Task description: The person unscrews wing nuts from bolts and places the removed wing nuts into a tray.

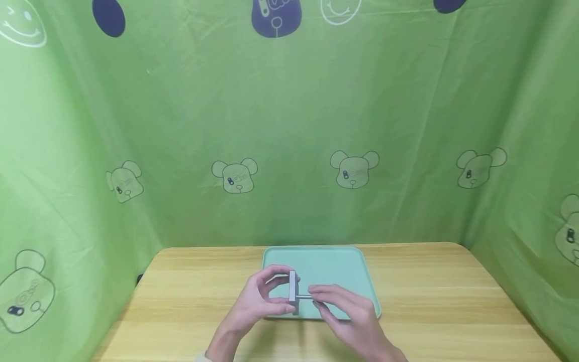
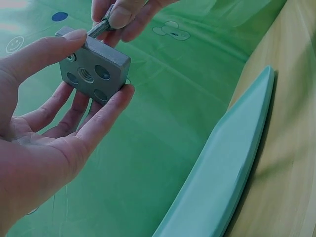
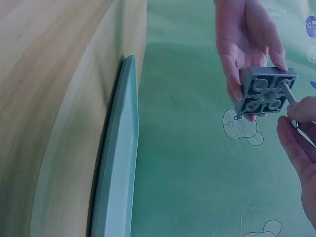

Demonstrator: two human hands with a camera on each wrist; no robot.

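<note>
Between thumb and fingertips my left hand (image 1: 260, 296) holds a grey square block (image 2: 94, 71) by its edges, above the tray. The block has a threaded hole in its middle and round holes near its corners. Its other face (image 3: 266, 94) shows a ribbed pattern in the right wrist view. My right hand (image 1: 350, 314) pinches the outer end of a threaded metal bolt (image 2: 100, 28). The bolt (image 3: 288, 92) stands out from a corner of the ribbed face, its tip inside a corner hole. My fingers hide much of the bolt's outer end.
A light green tray (image 1: 325, 259) lies on the wooden table (image 1: 194, 286), below and behind the hands. Green curtain (image 1: 294, 115) printed with bear faces hangs at the back and both sides. A small dark thing (image 1: 139, 278) shows at the table's left edge.
</note>
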